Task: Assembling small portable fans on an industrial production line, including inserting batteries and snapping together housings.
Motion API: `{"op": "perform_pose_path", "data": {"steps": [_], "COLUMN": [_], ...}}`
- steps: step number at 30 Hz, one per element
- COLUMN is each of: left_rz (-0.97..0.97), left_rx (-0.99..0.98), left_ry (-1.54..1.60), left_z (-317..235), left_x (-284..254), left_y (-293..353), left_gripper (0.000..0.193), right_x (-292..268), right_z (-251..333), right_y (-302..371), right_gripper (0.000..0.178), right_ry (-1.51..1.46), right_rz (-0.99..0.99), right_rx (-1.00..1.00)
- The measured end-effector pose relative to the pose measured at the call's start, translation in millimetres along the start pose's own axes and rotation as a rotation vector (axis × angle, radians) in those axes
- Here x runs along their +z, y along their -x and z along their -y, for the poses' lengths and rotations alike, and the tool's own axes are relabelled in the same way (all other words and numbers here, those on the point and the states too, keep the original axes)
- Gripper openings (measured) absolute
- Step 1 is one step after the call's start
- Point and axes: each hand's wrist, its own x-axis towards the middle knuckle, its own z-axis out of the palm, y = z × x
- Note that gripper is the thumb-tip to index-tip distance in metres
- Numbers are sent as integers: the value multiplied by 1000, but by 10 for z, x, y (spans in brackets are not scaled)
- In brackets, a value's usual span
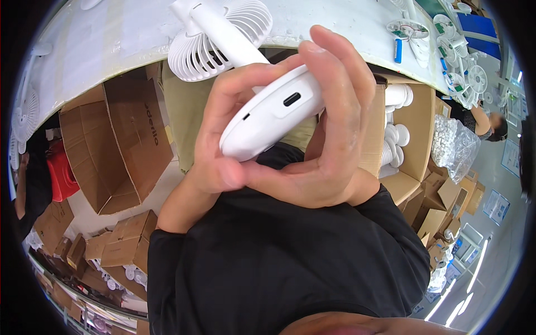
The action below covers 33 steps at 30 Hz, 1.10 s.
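A white handheld fan [273, 114] is held up close in front of me. Its round base faces me, with a dark oval port and a small slot on the rim, and its stem and slatted fan head point away over the worktable. My left hand [218, 128] curls round the base's left side, fingers on the far edge and thumb low. On the other side my right hand [338, 123] closes round the base with its fingers along the right edge. Both thumbs lie near each other below it.
The white worktable [123, 39] spans the far side. At its right lie fan parts and a blue battery cell [397, 50]. An open carton [114, 145] stands at left; another carton [416, 139] holds white round parts. Other people [484, 120] work at both sides.
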Motion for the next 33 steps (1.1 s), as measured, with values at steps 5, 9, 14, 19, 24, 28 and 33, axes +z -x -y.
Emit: {"op": "perform_pose_path", "data": {"steps": [5, 9, 14, 19, 24, 28, 33], "left_rz": [-64, -214, -280, -252, -329, -465, -463], "left_rx": [4, -65, -26, 4, 148, 79, 56], "left_ry": [-122, -515, -985, -1005, -859, -583, -195], "left_z": [-125, -374, -493, -493, -135, -160, 19], "left_x": [-37, -42, -99, -180, -849, -1274, -1810], "left_y": [98, 324, 379, 419, -184, -384, -663], "left_gripper": [63, 58, 49, 45, 48, 49, 45], "right_x": [-337, -317, -226, -171, 166, 574, 710], "right_z": [-184, -201, -233, -211, -593, -1205, -3267], "right_y": [-170, -173, -170, -192, -410, -1033, -2245], "right_gripper": [66, 51, 40, 34, 29, 27, 62], "right_ry": [-131, -328, -399, -384, -287, -511, 634], "right_rz": [316, 409, 402, 320, 253, 144, -389], "right_rx": [-38, 79, 83, -19, 33, 146, 108]}}
